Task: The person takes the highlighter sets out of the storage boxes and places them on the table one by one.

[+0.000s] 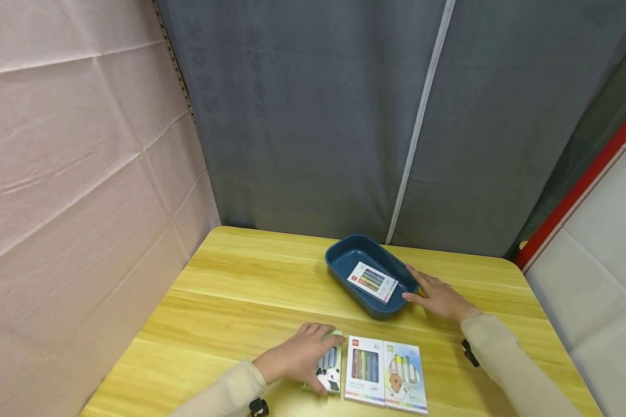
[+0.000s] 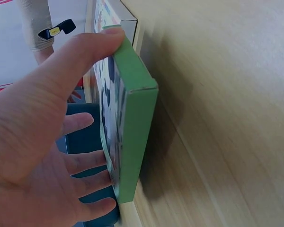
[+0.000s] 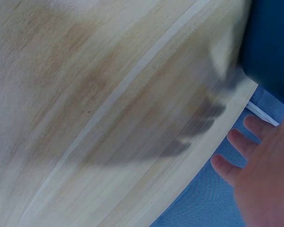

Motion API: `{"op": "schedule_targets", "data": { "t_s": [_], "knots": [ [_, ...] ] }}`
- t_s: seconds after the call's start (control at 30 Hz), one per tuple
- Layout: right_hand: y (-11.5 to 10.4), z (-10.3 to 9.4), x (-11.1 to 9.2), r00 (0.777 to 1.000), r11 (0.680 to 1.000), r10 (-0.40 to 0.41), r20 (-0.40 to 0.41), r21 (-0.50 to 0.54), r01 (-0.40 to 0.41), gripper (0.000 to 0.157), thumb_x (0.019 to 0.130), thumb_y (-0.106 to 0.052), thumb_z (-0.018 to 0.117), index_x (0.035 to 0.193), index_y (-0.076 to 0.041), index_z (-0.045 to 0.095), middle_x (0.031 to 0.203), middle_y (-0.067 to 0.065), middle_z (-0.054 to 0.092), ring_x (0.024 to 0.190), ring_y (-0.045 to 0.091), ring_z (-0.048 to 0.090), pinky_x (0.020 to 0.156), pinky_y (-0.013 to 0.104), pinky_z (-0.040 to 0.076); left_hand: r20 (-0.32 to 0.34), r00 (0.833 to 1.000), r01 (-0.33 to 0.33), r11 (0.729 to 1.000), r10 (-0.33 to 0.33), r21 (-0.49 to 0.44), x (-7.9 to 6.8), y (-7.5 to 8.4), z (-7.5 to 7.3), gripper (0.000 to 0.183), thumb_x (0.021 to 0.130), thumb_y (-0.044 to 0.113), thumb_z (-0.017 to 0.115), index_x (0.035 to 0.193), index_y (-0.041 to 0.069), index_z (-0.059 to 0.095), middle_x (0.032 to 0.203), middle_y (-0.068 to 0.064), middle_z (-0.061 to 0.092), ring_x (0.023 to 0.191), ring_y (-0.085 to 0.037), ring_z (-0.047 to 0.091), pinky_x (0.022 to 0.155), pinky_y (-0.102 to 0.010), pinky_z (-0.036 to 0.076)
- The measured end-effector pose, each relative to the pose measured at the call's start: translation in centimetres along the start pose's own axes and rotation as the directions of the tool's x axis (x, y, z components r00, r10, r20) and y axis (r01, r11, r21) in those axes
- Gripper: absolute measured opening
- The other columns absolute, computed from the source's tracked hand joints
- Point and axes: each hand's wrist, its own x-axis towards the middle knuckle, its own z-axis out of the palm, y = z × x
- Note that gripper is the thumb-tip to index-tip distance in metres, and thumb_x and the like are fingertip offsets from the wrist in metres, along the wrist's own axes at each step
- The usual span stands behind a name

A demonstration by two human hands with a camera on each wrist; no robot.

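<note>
Pinching the green box [image 1: 331, 370] between thumb and fingers, the left hand [image 1: 304, 353] sits beside two other boxes [image 1: 365, 387] on the tabletop [image 1: 229, 289], the right hand [image 1: 440, 296] loosely spread at the blue tray [image 1: 350, 258] — one white box [image 1: 371, 282] already inside, three boxes outside.

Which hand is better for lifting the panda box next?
Probably the left hand: its thumb and fingers already span the panda box. The right hand is farther away, beside the blue bin.
</note>
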Motion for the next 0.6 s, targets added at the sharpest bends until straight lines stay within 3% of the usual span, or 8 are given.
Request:
{"op": "schedule_targets", "data": {
  "t_s": [0.6],
  "knots": [
    [0.03, -0.01, 0.02, 1.000, 1.000, 0.008, 0.010, -0.005, -0.008, 0.085, 0.095, -0.070, 0.039, 0.160, -0.029, 0.004, 0.162, 0.024, 0.025, 0.143, 0.055, 0.027, 0.110, 0.075, 0.022, 0.004, 1.000, -0.003, 1.000, 0.003, -0.004, 0.29, 0.05, 0.53, 0.112, 0.059, 0.064, 0.086, 0.152, 0.028, 0.034, 0.154, -0.008, 0.042, 0.140, -0.026, 0.042, 0.114, -0.050, 0.036]
  ]
}}
